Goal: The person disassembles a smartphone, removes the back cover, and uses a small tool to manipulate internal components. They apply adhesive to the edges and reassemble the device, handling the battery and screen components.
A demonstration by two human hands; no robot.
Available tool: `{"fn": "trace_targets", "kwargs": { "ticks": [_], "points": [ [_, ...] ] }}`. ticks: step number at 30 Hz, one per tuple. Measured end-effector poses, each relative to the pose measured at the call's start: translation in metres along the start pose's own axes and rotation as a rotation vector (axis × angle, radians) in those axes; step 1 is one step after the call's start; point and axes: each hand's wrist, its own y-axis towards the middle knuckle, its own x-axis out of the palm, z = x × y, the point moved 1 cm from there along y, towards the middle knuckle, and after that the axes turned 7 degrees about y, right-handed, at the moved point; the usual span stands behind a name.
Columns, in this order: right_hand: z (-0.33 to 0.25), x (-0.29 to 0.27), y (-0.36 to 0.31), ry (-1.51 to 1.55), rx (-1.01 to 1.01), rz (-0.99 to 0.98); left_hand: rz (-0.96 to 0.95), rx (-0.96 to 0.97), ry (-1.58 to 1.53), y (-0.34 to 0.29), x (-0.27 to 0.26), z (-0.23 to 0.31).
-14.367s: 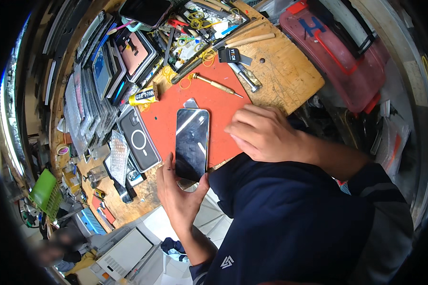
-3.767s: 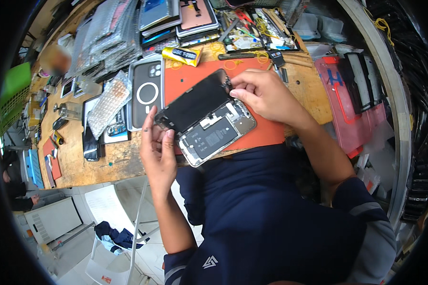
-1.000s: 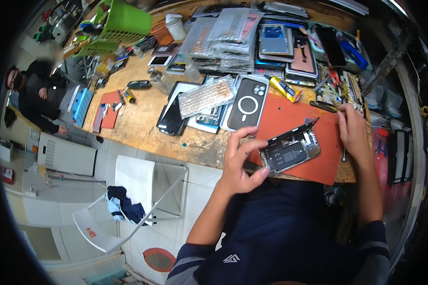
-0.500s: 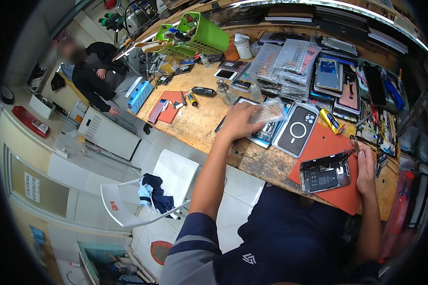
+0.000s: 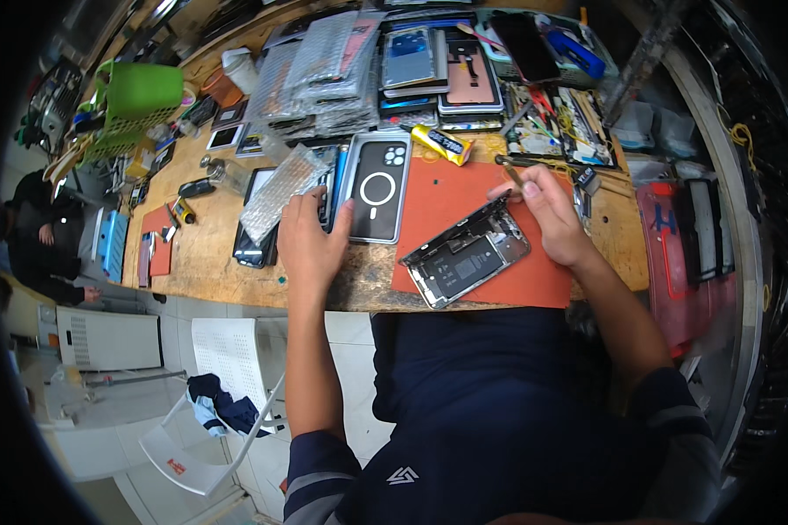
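Phone (image 5: 477,261) lies open, lacking left-side support: our left hand (image 5: 313,241) moved beside bubble wrap (image 5: 280,194), grip unclear; our right hand (image 5: 552,219) pinches a brass tool (image 5: 512,174).

A phone repair workshop, seen from my side of the bench.

The scuffed wooden bench (image 5: 368,277) gives it away: right of centre, an opened phone (image 5: 464,260) shows its insides on my red mat (image 5: 547,284); toward the top I have bubble-wrapped packets (image 5: 315,79), stacked device panels (image 5: 409,57) and a tray of tools and scraps (image 5: 578,131); a white phone (image 5: 226,137) lies upper left.
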Motion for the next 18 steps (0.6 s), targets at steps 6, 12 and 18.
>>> {"fn": "trace_targets", "kwargs": {
  "ticks": [6, 12, 18],
  "points": [
    [-0.002, -0.004, 0.000, -0.045, 0.012, 0.024, -0.021, 0.101, 0.249, 0.010, 0.007, 0.034],
    [-0.002, 0.001, 0.002, -0.041, -0.070, 0.056, -0.039, 0.115, 0.404, 0.019, 0.028, 0.025],
    [-0.004, 0.001, 0.002, -0.026, -0.031, 0.090, 0.028, 0.099, 0.342, 0.050, 0.001, 0.016]
  ]
}}
